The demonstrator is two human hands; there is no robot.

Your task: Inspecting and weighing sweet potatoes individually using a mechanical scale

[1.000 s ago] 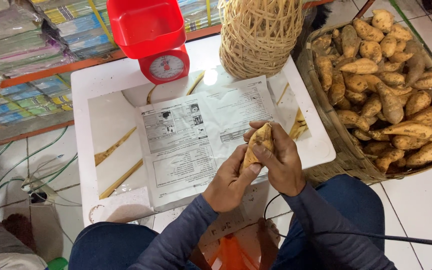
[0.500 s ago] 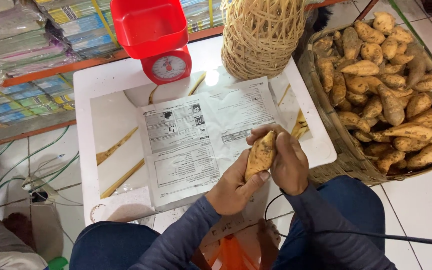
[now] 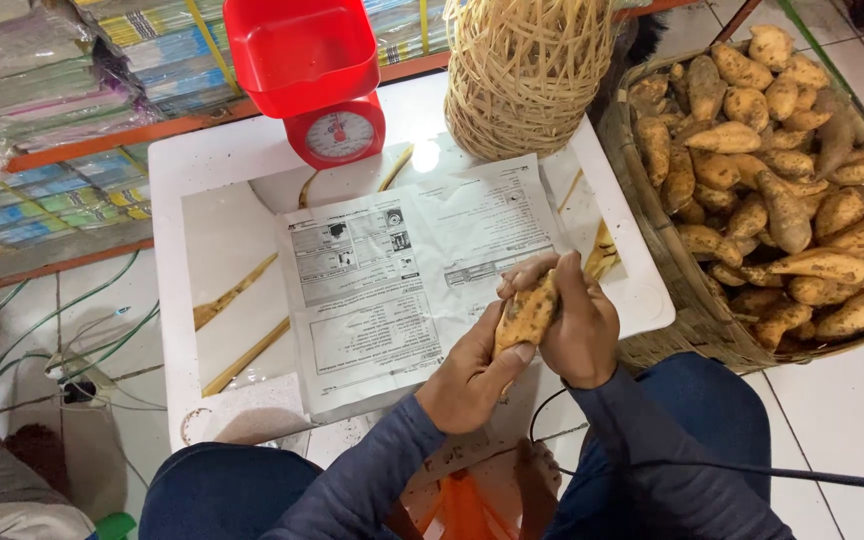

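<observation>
Far left: stacks of plastic-wrapped coloured books (image 3: 42, 110) on an orange shelf, loose cables (image 3: 42, 340) on the tiled floor below. Next, the low white plastic table (image 3: 202, 160), its left part bare apart from thin tan peel strips (image 3: 237, 295). A red kitchen scale with a red tray (image 3: 317, 80) stands at the back edge. A printed paper sheet (image 3: 382, 280) lies flat mid-table; a wound bundle of pale rattan strands (image 3: 527, 70) sits behind it.

Left hand (image 3: 467, 375) cups the lower end of one orange-brown sweet potato (image 3: 525, 312), thumb pressed on its side, fingers curled under. Right hand (image 3: 577, 325) wraps the upper part, fingers closed over the tuber; whether a blade is held there cannot be told. The potato sits above the table's near edge, over the paper's right corner, roughly upright.

Progress, judged: only this one tuber is in hand, a few strips and a small scrap pile (image 3: 602, 260) on the table, so most work looks left. The woven basket of sweet potatoes (image 3: 672, 300) on the right is heaped full.

Room: free table left of the hands; right side tight, basket rim touching the table edge, and the knees close in below.
</observation>
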